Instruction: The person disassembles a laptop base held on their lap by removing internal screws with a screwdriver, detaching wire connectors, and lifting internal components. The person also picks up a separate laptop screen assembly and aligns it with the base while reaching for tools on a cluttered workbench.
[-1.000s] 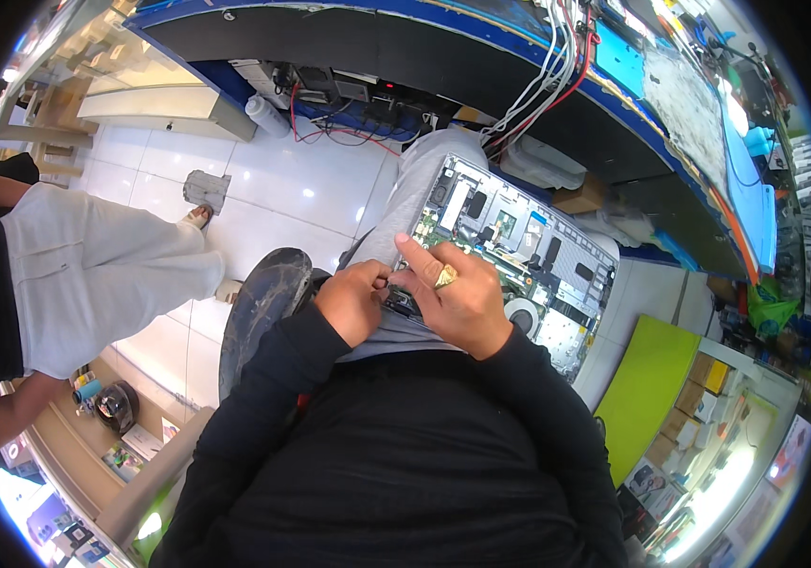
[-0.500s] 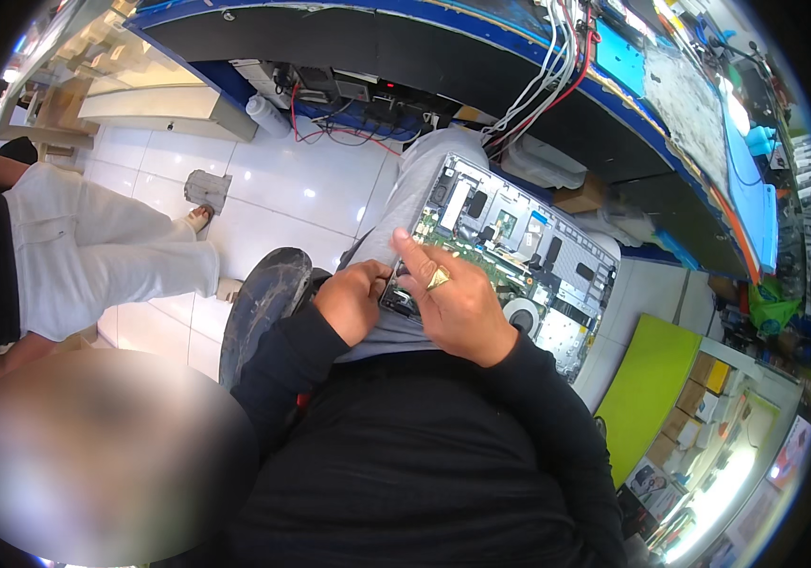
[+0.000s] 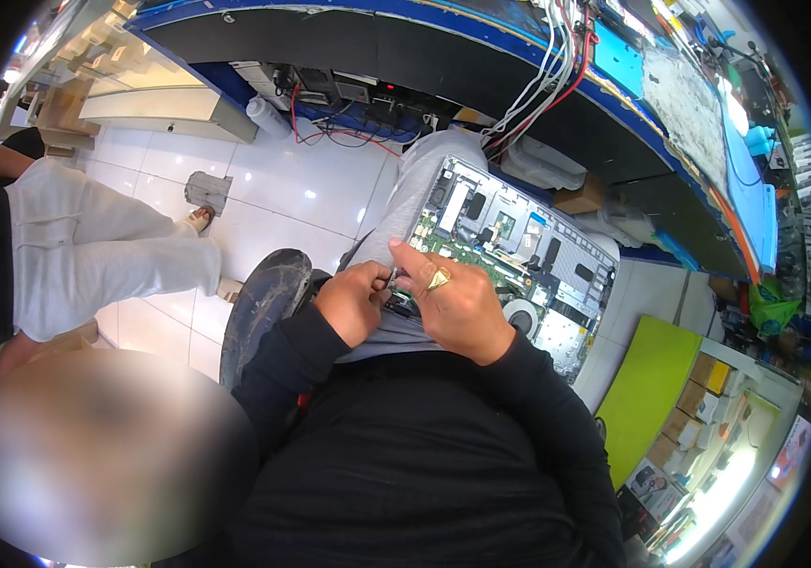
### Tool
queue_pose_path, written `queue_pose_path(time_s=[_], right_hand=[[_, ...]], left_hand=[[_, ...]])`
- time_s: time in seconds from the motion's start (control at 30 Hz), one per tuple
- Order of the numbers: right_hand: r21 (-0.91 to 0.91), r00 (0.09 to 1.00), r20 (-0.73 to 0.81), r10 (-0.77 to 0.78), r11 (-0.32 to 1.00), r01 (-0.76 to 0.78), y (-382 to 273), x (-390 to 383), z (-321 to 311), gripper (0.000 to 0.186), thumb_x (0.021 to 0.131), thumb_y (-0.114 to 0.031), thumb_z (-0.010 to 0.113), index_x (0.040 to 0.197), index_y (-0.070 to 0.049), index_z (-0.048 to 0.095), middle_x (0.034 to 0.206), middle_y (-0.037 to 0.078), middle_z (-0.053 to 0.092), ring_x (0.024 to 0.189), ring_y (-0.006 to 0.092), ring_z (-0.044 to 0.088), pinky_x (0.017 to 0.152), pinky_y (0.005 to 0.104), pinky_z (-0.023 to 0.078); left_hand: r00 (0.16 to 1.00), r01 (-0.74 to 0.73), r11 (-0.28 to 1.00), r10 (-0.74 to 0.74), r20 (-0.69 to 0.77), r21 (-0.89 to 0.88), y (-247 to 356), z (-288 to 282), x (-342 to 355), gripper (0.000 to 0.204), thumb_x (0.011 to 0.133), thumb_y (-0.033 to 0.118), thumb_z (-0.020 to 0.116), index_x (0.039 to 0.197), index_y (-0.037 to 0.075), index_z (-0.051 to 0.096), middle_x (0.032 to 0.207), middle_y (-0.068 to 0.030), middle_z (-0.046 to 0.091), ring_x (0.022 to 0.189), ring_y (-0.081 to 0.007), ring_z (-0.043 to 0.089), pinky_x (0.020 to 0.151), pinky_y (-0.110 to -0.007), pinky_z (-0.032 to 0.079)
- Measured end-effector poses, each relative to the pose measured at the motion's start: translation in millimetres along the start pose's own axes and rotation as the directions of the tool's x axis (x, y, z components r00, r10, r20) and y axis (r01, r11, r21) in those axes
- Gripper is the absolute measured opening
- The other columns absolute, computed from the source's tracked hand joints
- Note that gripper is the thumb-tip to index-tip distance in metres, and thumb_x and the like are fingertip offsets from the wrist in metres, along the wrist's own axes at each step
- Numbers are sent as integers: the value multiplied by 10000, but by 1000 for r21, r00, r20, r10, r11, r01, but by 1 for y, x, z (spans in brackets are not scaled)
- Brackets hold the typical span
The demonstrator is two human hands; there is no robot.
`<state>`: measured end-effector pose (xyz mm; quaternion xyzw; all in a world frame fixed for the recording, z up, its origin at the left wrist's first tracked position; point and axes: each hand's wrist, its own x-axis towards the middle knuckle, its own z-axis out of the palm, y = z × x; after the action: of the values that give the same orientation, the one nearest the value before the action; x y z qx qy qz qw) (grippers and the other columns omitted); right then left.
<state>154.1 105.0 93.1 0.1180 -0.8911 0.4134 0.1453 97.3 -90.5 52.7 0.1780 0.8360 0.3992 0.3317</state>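
Note:
Across my grey-trousered lap lies an opened laptop base (image 3: 571,256), its innards bare: a green circuit board (image 3: 462,251), a round fan (image 3: 522,315) and a silver frame. At its near left corner, my left hand (image 3: 353,301) is closed in a pinch, with a small grey metallic piece (image 3: 392,277) showing at the fingertips; its kind is unclear. My right hand (image 3: 462,308), wearing a gold ring (image 3: 439,277), rests over the near side of the laptop. Its index finger points up and left, while the other fingers curl under, hiding whatever they hold.
Ahead stands a dark workbench (image 3: 443,57) with a blue edge and hanging cables (image 3: 557,71). A black stool seat (image 3: 268,303) is to my left, near another person's light trousers (image 3: 103,246). At right are a green panel (image 3: 647,398) and a lit display case (image 3: 718,492).
My left fingertips have shifted slightly, and the grey metallic piece shows more plainly between the hands. My right index finger has dipped a little. The laptop stays nearly in place.

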Motion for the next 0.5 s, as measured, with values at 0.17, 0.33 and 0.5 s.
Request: queue_pose_path(time_s=[0.17, 0.33, 0.5], right_hand=[[63, 994, -102, -47, 997, 54, 10, -10, -8, 523, 849, 44, 792, 1355, -15, 675, 961, 160, 765, 749, 317, 741, 647, 401, 580], [243, 942, -249, 225, 956, -164, -1, -19, -68, 567, 963, 0, 701, 1500, 35, 525, 1087, 218, 751, 901, 341, 773, 783, 385, 602], [198, 754, -517, 405, 914, -355, 43, -21, -210, 343, 1053, -63, 574, 1388, 8, 577, 1204, 190, 696, 951, 298, 721, 864, 379, 558]], left_hand=[[981, -192, 981, 191, -41, -16, -27, 17, 14, 173, 930, 14, 685, 1101, 35, 682, 952, -201, 697, 931, -412, 692, 786, -479, 542], [983, -116, 968, 143, -111, 223, -4, 12, 4, 147, 943, 95, 711, 1067, 35, 661, 933, -211, 687, 886, -434, 688, 767, -502, 533], [985, -89, 934, 134, -108, 347, 8, 10, 7, 161, 964, 150, 709, 1037, 14, 665, 943, -220, 706, 877, -424, 700, 767, -505, 539]])
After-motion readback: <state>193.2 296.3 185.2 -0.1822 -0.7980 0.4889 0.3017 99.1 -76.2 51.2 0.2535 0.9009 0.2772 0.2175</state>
